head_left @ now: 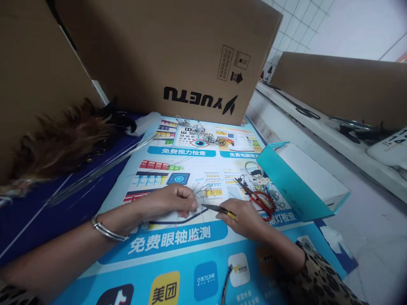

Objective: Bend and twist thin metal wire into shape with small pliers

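Observation:
My right hand (pixel 243 218) is wrapped round needle-nose pliers (pixel 219 208) with yellow on the handle, their dark tip pointing left. Close to that tip, my left hand (pixel 179 201) is closed in a pinch. Fine thin wire (pixel 206 190) fans out from its fingertips; the gripped end is hidden by the fingers. Red-handled scissors (pixel 262 201) lie just beyond my right hand, blades toward the upper left. Small wire rings and loops (pixel 275 192) are heaped beside the scissors.
A printed blue poster sheet (pixel 178 254) covers the table. Tangled wire pieces (pixel 206 135) lie near a big cardboard box (pixel 190 55) at the back. An open teal box (pixel 295 186) stands right. Brown feathers (pixel 66 142) and long clear rods or strips (pixel 108 169) lie left.

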A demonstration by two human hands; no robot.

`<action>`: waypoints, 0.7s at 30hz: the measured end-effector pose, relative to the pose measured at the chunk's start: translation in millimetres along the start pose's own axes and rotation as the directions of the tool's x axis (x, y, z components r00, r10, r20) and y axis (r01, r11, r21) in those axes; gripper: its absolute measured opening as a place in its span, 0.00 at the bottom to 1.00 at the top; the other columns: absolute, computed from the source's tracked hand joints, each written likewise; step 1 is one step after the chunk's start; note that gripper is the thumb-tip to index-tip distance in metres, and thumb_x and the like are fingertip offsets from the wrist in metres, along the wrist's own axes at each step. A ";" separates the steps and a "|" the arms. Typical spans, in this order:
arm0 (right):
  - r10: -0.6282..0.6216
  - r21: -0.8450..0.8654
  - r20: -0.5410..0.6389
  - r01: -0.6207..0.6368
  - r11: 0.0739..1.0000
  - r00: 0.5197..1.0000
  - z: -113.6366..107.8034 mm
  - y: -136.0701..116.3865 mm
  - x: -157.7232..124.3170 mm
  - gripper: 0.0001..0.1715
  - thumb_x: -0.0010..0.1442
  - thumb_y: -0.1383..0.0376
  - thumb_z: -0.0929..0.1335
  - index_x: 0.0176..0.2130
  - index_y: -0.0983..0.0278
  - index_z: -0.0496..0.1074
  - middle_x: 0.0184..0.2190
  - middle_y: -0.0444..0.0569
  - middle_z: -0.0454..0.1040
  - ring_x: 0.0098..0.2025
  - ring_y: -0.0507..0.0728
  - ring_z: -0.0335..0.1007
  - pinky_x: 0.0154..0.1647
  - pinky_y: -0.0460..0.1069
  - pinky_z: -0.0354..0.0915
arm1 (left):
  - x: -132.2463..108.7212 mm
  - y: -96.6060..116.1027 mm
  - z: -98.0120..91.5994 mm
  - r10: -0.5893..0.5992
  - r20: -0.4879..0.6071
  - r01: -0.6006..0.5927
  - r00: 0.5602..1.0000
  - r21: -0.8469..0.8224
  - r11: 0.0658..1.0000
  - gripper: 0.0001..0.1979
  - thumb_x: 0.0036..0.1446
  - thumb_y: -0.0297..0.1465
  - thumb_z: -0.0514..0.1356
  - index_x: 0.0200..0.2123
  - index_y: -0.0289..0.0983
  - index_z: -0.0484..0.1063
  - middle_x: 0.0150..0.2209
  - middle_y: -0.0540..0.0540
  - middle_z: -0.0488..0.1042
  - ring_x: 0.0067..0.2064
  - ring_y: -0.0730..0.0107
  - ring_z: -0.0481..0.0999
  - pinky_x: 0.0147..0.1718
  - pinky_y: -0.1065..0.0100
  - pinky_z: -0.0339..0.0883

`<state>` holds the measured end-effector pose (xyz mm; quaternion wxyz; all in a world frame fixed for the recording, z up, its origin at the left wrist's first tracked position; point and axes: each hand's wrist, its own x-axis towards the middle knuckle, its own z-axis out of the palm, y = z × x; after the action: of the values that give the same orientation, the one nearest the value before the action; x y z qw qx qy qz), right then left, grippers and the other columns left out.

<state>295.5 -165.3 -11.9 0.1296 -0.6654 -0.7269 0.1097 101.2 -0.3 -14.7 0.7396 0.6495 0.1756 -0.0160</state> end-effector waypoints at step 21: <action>0.021 -0.014 0.055 -0.020 1.000 0.998 -3.6 -4.8 -0.3 0.16 0.62 0.55 0.61 0.41 0.62 0.69 0.37 0.48 0.74 0.39 0.55 0.69 0.35 0.46 0.58 | -5.7 2.7 11.4 -0.079 0.066 0.074 0.995 0.068 0.995 0.07 0.49 0.32 0.61 0.30 0.37 0.66 0.23 0.53 0.68 0.23 0.75 0.67 0.23 0.73 0.61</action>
<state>292.2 -166.1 -6.9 0.1040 -0.6703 -0.7241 0.1244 99.2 -12.1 -9.4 0.7223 0.6653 0.1744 -0.0722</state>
